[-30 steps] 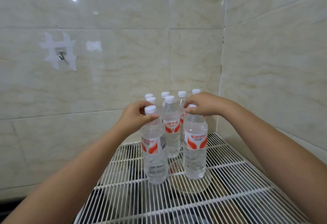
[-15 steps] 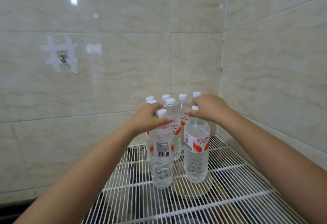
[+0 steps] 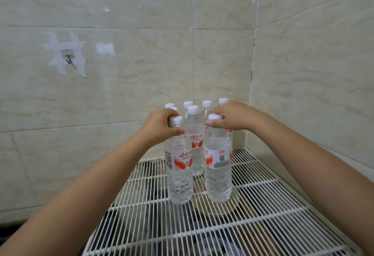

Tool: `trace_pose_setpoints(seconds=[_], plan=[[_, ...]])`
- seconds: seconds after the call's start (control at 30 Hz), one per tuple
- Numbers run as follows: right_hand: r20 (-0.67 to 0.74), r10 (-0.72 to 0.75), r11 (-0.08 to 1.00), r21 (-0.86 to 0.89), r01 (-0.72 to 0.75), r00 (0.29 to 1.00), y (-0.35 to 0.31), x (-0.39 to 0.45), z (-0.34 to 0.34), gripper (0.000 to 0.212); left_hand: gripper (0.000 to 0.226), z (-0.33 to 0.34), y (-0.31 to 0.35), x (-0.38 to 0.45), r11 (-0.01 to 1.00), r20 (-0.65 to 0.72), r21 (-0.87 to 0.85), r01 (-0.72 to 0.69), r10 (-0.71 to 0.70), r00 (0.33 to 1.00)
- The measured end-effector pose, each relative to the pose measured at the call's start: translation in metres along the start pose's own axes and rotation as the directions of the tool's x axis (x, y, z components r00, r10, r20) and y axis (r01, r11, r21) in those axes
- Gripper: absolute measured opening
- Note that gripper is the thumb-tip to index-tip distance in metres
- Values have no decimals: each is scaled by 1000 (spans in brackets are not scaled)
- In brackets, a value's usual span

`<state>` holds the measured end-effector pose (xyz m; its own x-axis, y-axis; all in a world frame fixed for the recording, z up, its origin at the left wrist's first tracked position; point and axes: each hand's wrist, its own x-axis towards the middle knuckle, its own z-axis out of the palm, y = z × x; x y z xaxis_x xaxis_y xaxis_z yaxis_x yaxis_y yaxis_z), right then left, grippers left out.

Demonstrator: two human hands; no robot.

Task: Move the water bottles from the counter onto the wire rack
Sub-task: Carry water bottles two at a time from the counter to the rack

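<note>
Two clear water bottles with white caps and red-and-white labels stand upright on the white wire rack (image 3: pixel 263 211). My left hand (image 3: pixel 162 126) grips the neck of the front left bottle (image 3: pixel 179 174). My right hand (image 3: pixel 232 117) grips the neck of the front right bottle (image 3: pixel 218 170). Behind them, several more bottles (image 3: pixel 194 140) stand in the back corner of the rack, partly hidden by my hands.
Tiled walls meet in a corner just behind and to the right of the bottles. A taped metal hook (image 3: pixel 67 57) is on the left wall. A round pale lid or plate (image 3: pixel 218 209) and dark items show beneath the rack's wires.
The left bottle has turned so its red label faces me and stands a little further back; the right bottle has rotated too. Both hands stay on the necks.
</note>
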<state>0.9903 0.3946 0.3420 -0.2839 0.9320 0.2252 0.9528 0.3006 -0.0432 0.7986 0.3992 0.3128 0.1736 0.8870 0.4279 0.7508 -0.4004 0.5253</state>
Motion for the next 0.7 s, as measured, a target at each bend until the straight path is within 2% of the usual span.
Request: trace_pose_setpoints(seconds=[0.1, 0.17, 0.23, 0.33, 0.43, 0.53, 0.63, 0.7], plan=[[-120, 108, 972, -194, -130, 987, -12, 7, 8, 51, 52, 1, 5, -2, 989, -49, 145, 34, -27, 998], [-126, 121, 980, -139, -139, 985, -13, 9, 7, 49, 55, 3, 11, -4, 964, -77, 261, 48, -29, 997], [-67, 118, 992, -32, -120, 991, -11, 8, 3, 43, 53, 5, 15, -4, 951, -94, 302, 63, -36, 995], [-12, 102, 995, 20, -102, 995, -3, 3, -1, 15, 45, 7, 20, -1, 966, -99, 256, 45, -20, 995], [21, 128, 982, 138, -130, 992, 9, -3, -5, 26, 37, 13, 27, 0, 979, -65, 205, -1, 15, 998], [11, 158, 952, 265, -155, 987, 28, -8, -13, 30, 40, 22, 34, 8, 987, -55, 157, -40, 49, 997], [-70, 196, 942, 291, -168, 978, 47, -7, -22, 30, 46, 32, 44, 24, 996, -66, 76, -54, 59, 996], [-122, 195, 959, 231, -163, 973, 55, -1, -26, 32, 47, 41, 54, 37, 997, -68, 44, -65, 68, 995]])
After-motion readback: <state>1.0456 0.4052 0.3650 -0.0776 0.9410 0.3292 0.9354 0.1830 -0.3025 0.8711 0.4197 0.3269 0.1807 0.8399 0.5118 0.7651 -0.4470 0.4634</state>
